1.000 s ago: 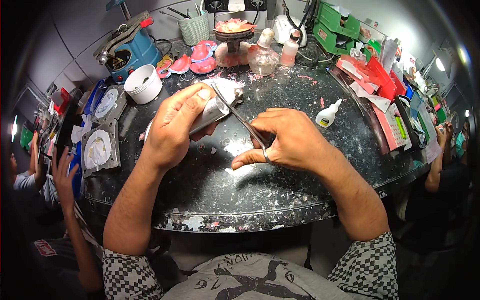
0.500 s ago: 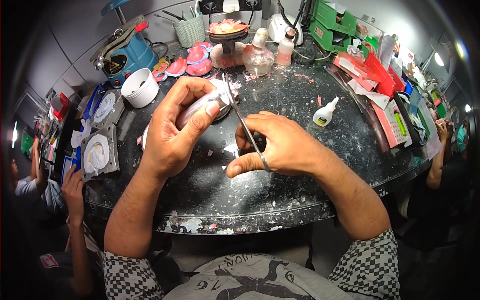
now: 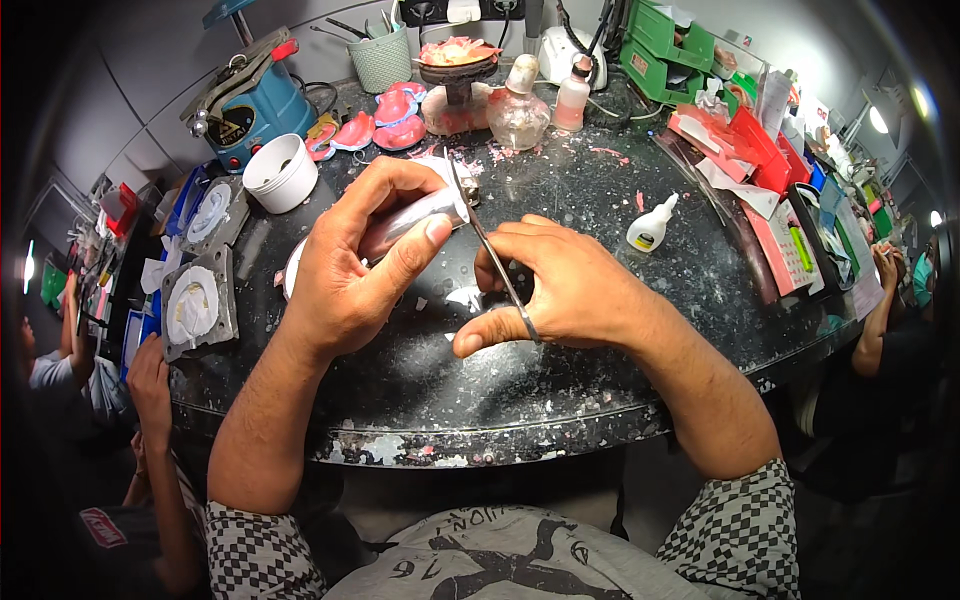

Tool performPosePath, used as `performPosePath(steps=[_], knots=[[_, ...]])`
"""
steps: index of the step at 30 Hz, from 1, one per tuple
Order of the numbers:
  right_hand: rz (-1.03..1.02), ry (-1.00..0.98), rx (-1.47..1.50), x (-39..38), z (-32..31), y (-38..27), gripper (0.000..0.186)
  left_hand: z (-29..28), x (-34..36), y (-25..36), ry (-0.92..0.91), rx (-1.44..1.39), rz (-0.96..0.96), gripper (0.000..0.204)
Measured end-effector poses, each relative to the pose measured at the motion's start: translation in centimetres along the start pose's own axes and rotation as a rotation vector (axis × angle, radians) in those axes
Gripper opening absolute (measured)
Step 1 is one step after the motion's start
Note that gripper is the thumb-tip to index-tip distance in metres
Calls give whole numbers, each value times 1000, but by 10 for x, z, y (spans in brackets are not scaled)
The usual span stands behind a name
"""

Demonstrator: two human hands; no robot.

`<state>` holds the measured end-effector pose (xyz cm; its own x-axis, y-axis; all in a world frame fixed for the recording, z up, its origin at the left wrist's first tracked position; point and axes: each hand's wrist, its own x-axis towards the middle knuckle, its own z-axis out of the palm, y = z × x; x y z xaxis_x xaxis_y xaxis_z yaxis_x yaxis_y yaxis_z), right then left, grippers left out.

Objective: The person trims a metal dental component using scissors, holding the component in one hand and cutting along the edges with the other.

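Observation:
My left hand [image 3: 345,270] is closed around a shiny silvery curved piece, like rolled foil or sheet [image 3: 412,220], thumb on its near side and fingers over the top. Its right end meets the blades of metal scissors [image 3: 490,248]. These are in my right hand [image 3: 585,290], with one handle ring at my thumb; the other ring is hidden by the fingers. Small pale scraps [image 3: 464,298] lie on the black bench [image 3: 500,400] below. Behind my left hand, a round pale object [image 3: 292,268] is mostly covered.
A glass spirit burner [image 3: 518,118], pink-liquid bottle [image 3: 571,98] and bowl of pink scraps [image 3: 458,55] stand at the back. Left are a white tub [image 3: 280,175] and metal flasks [image 3: 200,310]. A dropper bottle [image 3: 652,225] lies right. Co-workers sit on both sides.
The silvery piece has turned and tilted in my left hand, showing more of its shiny side against the blades. My right hand has hardly moved. At the left, a co-worker's hand shifted slightly.

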<state>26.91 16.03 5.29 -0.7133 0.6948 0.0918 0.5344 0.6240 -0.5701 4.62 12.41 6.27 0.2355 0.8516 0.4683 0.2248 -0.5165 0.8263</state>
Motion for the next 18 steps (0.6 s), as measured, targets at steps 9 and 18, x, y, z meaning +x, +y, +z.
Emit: performPosePath(steps=[9, 18], knots=[[-30, 3, 56, 0, 2, 2, 92, -1, 0, -1, -14, -2, 9, 25], [-53, 112, -77, 2, 8, 2, 83, -2, -2, -1, 2, 16, -6, 27]])
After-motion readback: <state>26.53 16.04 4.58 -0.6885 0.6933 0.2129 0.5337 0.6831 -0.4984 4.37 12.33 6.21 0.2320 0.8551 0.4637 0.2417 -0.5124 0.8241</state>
